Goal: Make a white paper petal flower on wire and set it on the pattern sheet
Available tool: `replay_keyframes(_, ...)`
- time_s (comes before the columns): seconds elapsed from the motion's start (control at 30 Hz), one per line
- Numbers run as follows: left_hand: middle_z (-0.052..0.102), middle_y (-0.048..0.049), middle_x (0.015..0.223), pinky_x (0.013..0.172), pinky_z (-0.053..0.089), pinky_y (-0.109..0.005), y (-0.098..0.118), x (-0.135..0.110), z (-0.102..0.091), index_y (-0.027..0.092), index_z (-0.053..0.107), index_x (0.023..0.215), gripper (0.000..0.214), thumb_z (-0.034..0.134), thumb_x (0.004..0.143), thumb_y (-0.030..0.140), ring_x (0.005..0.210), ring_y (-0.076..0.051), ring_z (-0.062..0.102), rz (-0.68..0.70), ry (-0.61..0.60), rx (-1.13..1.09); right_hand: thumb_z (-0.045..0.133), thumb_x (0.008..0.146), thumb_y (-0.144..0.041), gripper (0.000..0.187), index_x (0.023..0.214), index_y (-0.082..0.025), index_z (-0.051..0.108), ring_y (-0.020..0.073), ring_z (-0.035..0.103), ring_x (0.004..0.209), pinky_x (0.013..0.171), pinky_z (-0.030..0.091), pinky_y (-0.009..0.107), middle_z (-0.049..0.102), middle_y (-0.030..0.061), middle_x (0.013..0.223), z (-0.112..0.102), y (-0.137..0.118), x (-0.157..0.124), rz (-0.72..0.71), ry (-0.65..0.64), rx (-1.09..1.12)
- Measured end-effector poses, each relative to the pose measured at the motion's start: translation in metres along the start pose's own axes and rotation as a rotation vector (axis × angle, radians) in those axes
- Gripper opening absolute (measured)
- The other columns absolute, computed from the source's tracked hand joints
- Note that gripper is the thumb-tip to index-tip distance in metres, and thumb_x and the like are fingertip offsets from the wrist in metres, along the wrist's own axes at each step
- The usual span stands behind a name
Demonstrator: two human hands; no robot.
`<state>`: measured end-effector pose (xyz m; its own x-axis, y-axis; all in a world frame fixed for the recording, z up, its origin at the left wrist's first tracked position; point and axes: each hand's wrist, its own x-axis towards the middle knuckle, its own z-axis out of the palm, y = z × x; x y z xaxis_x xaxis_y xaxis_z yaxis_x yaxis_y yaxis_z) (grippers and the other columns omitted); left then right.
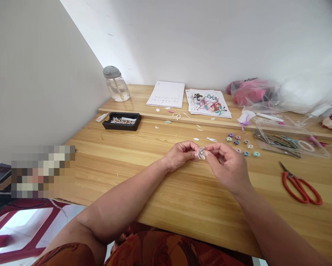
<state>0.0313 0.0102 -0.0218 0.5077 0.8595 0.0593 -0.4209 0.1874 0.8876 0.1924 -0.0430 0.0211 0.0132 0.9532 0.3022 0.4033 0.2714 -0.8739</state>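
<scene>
A small whitish craft flower (pixel 201 153) with several petals is held above the wooden table (pixel 132 155). My left hand (pixel 180 155) pinches its left side between thumb and fingertips. From the right, my right hand (pixel 229 164) grips the same flower, thumb toward me and the other fingers curled. Fingertips cover parts of the petals. Just beyond my hands lie white petal-shaped cutouts (pixel 211 139). Several small thread spools (pixel 237 142) in pastel colours sit close to my right hand.
Red-handled scissors (pixel 301 186) lie at the right, below a clear tray (pixel 318 149) of thin tools. A black tray (pixel 121 127) of beads is at the back left, near a lidded bottle (pixel 116 84). Paper stacks (pixel 166 92) and a plastic bag (pixel 254 94) rest along the raised shelf.
</scene>
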Motion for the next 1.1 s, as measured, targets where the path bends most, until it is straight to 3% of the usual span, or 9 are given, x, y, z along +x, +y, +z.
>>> replay_keyframes(0.17, 0.065, -0.0026, 0.076, 0.078, 0.041, -0.027, 0.002, -0.003, 0.003, 0.011, 0.064, 0.077, 0.036, 0.086, 0.062, 0.035, 0.074, -0.011, 0.057, -0.022, -0.041, 0.015, 0.065, 0.081, -0.026, 0.014, 0.092, -0.019, 0.062, 0.0128, 0.058, 0.060, 0.054, 0.044, 0.024, 0.066, 0.0016, 0.073, 0.003, -0.003, -0.001, 0.018, 0.006, -0.054)
replay_keyframes(0.3, 0.062, -0.0006, 0.076, 0.068, 0.039, -0.023, 0.001, -0.003, 0.002, 0.012, 0.062, 0.078, 0.036, 0.084, 0.064, 0.037, 0.068, -0.008, 0.052, -0.063, -0.029, 0.016, 0.063, 0.084, -0.031, 0.019, 0.099, -0.020, 0.059, 0.0110, 0.051, 0.052, 0.046, 0.037, 0.022, 0.062, -0.0009, 0.066, -0.002, -0.003, 0.002, 0.126, -0.127, 0.028)
replay_keyframes(0.37, 0.059, 0.0003, 0.075, 0.063, 0.036, -0.022, 0.001, -0.003, 0.000, 0.012, 0.062, 0.080, 0.036, 0.083, 0.065, 0.038, 0.064, -0.007, 0.049, -0.081, -0.008, 0.034, 0.062, 0.085, -0.034, 0.023, 0.103, -0.020, 0.060, 0.0123, 0.054, 0.055, 0.046, 0.037, 0.022, 0.065, 0.0009, 0.071, -0.006, -0.003, 0.004, 0.148, -0.152, 0.049)
replay_keyframes(0.53, 0.058, 0.0007, 0.073, 0.060, 0.033, -0.022, 0.002, -0.004, 0.000, 0.012, 0.061, 0.081, 0.038, 0.080, 0.066, 0.042, 0.061, -0.006, 0.047, -0.080, -0.022, 0.146, 0.065, 0.083, -0.029, 0.022, 0.104, -0.022, 0.066, 0.0163, 0.060, 0.084, 0.061, 0.044, 0.024, 0.068, 0.0040, 0.097, -0.015, -0.003, 0.006, -0.032, -0.053, -0.093)
replay_keyframes(0.63, 0.057, 0.0003, 0.071, 0.061, 0.034, -0.022, 0.001, -0.004, 0.001, 0.012, 0.061, 0.080, 0.039, 0.079, 0.068, 0.044, 0.062, -0.007, 0.047, -0.068, -0.086, 0.199, 0.067, 0.081, -0.029, 0.013, 0.091, -0.023, 0.071, 0.0138, 0.057, 0.074, 0.060, 0.042, 0.025, 0.069, 0.0015, 0.089, -0.018, -0.007, 0.007, -0.088, -0.107, -0.197)
replay_keyframes(0.8, 0.059, -0.0003, 0.072, 0.064, 0.035, -0.023, 0.000, -0.005, 0.001, 0.011, 0.063, 0.081, 0.036, 0.076, 0.072, 0.043, 0.063, -0.007, 0.048, -0.046, -0.115, 0.286, 0.063, 0.083, -0.031, 0.012, 0.083, -0.021, 0.069, 0.0093, 0.042, 0.050, 0.048, 0.033, 0.025, 0.065, -0.0015, 0.070, -0.018, -0.013, 0.006, -0.038, -0.171, -0.236)
replay_keyframes(1.1, 0.063, -0.0020, 0.075, 0.073, 0.039, -0.024, 0.004, -0.003, 0.001, 0.010, 0.065, 0.078, 0.034, 0.077, 0.071, 0.041, 0.071, -0.010, 0.054, -0.006, -0.115, 0.320, 0.058, 0.081, -0.019, 0.005, 0.080, -0.019, 0.063, 0.0140, 0.056, 0.065, 0.059, 0.041, 0.026, 0.065, 0.0017, 0.073, -0.004, -0.005, 0.002, -0.231, -0.029, -0.392)
